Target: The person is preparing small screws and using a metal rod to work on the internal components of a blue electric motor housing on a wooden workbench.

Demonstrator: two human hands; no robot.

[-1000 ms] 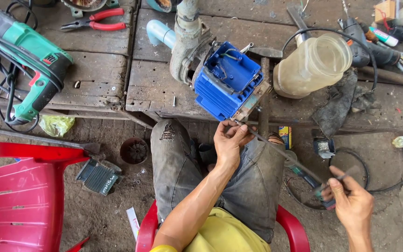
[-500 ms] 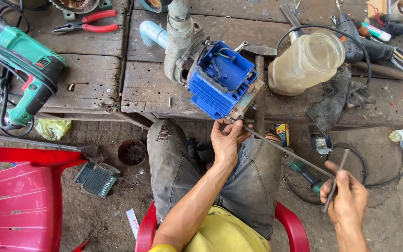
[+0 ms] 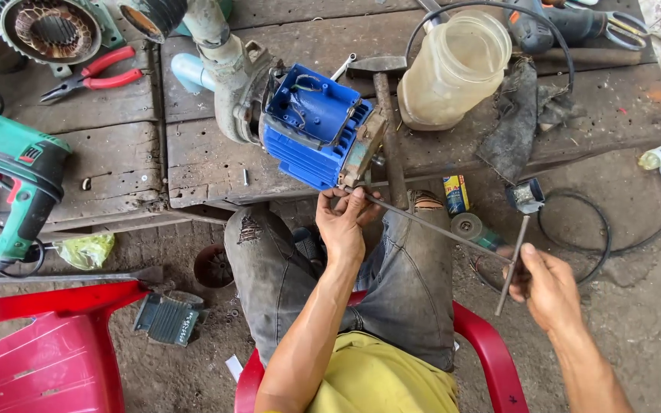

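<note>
A blue electric pump motor (image 3: pixel 311 126) lies on its side at the edge of a worn wooden table (image 3: pixel 200 164). My left hand (image 3: pixel 346 222) is at the motor's lower end, fingers pinching a long thin metal rod (image 3: pixel 437 228) that runs out to the right. My right hand (image 3: pixel 548 287) is lower right, closed around a second thin rod (image 3: pixel 512 264) that stands nearly upright. I sit on a red plastic chair (image 3: pixel 491 359) in grey jeans.
On the table are a hammer (image 3: pixel 384 103), a cloudy plastic jar (image 3: pixel 453 69), a dark rag (image 3: pixel 522 115), red pliers (image 3: pixel 89 76), a green power drill (image 3: pixel 13 180) and a stator (image 3: pixel 51 30). Another red chair (image 3: pixel 36 352) stands lower left. Cables and small parts lie on the dirt floor.
My right hand has risen from the floor with the short rod, now held upright. The left hand stays at the motor's end. The view has shifted closer and rightward.
</note>
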